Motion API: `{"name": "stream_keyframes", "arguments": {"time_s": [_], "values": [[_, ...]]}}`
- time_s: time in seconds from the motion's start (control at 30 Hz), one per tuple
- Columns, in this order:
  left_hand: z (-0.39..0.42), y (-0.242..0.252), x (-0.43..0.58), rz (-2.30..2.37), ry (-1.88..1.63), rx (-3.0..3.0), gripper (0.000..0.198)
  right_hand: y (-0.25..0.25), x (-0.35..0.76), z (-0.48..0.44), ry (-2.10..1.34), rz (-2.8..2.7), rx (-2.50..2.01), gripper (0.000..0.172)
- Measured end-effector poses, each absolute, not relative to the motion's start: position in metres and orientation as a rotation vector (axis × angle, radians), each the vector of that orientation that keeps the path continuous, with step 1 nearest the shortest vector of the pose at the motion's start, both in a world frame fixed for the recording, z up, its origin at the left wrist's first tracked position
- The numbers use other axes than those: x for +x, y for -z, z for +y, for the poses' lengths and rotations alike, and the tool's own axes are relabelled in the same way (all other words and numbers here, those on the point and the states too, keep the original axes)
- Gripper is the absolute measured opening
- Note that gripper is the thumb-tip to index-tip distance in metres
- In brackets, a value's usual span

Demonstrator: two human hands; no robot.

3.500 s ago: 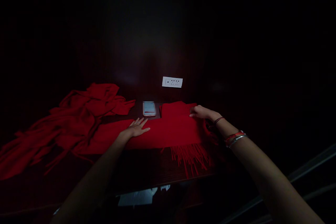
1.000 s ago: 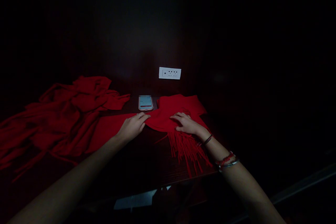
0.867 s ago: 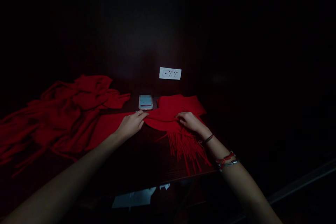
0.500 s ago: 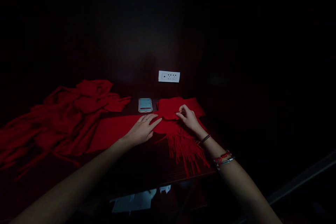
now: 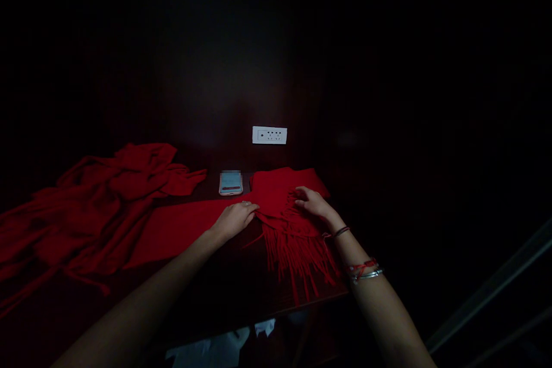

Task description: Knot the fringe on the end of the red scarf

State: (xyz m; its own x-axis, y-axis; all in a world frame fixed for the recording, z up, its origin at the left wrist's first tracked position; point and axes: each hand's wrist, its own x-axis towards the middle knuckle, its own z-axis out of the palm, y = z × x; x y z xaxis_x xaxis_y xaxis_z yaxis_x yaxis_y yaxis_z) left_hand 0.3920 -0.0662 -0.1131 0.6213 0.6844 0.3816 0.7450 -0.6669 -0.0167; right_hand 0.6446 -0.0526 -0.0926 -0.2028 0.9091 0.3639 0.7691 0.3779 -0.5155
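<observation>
A red fringed scarf (image 5: pixel 176 224) lies stretched along the dark table, with its right end folded over on itself. My left hand (image 5: pixel 236 219) pinches the scarf's edge at the left side of the fold. Over the folded part, my right hand (image 5: pixel 314 203) has its thumb and fingers apart, touching or just above the upper fringe. More tassels (image 5: pixel 297 259) hang forward from the fold toward the table's front edge. Further left, the scarf's red cloth is a rumpled heap (image 5: pixel 107 195); whether it is all one piece I cannot tell.
A lit phone (image 5: pixel 231 183) lies behind the scarf. A white wall socket (image 5: pixel 269 135) is on the dark wall at the back. Pale papers or bags (image 5: pixel 211 351) show below the table's front edge. The surroundings are very dark.
My left fingers, spread on the cloth before, have closed on its edge. My right hand has gone from a pinch to open, and fringe now lies over the fold. The view has shifted slightly.
</observation>
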Motion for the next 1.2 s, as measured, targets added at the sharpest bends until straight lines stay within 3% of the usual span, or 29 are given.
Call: {"name": "stream_keyframes", "arguments": {"time_s": [0.1, 0.27, 0.57, 0.83, 1.03, 1.2], "values": [[-0.062, 0.118, 0.391, -1.252, 0.643, -2.696, 0.025, 0.098, 0.643, -0.051, -0.223, -2.213, -1.471, 0.037], [-0.061, 0.118, 0.392, -1.28, 0.709, -2.715, 0.024, 0.105, 0.628, -0.052, -0.177, -2.312, -1.398, 0.029], [-0.061, 0.12, 0.391, -1.267, 0.688, -2.686, 0.024, 0.11, 0.613, -0.051, -0.149, -2.078, -1.533, 0.03], [-0.066, 0.114, 0.386, -1.278, 0.66, -2.576, 0.025, 0.088, 0.648, -0.055, 0.108, -2.01, -1.525, 0.023], [-0.066, 0.115, 0.387, -1.304, 0.602, -2.576, 0.025, 0.084, 0.642, -0.064, -0.245, -2.578, -1.069, 0.025], [-0.063, 0.119, 0.387, -1.3, 0.582, -2.576, 0.024, 0.093, 0.619, -0.064, -0.055, -2.711, -1.215, 0.031]]}}
